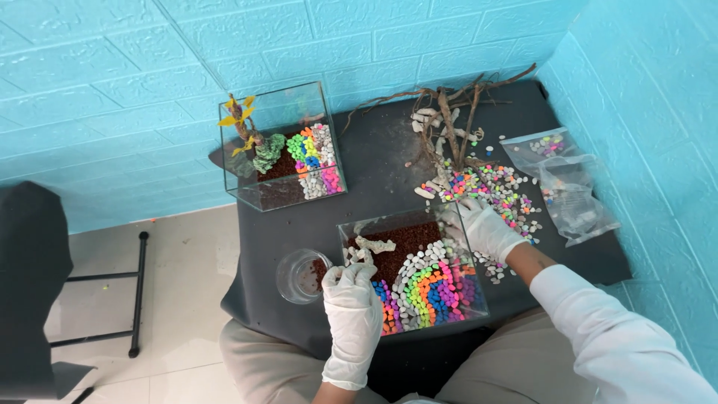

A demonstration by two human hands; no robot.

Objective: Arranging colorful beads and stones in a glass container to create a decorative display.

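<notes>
**Placing pale stones by the rainbow bed**

Gloved and nearest to us, the left hand hovers over the near-left corner of the front glass tank, its fingers curled together over small pale stones; I cannot tell whether it pinches one. To do this neatly, I would say it should lower each piece straight down and let go gently, so the coloured pebble arcs just beside it stay unbroken and the brown soil is not scattered over them. The right hand, also gloved, rests fingers down on the loose pebble pile beyond the tank's far-right corner; whether it grips any is hidden. Left of the tank stands a round clear cup with soil. Farther back on the dark bench sit a second tank, driftwood branches and plastic bags.
</notes>
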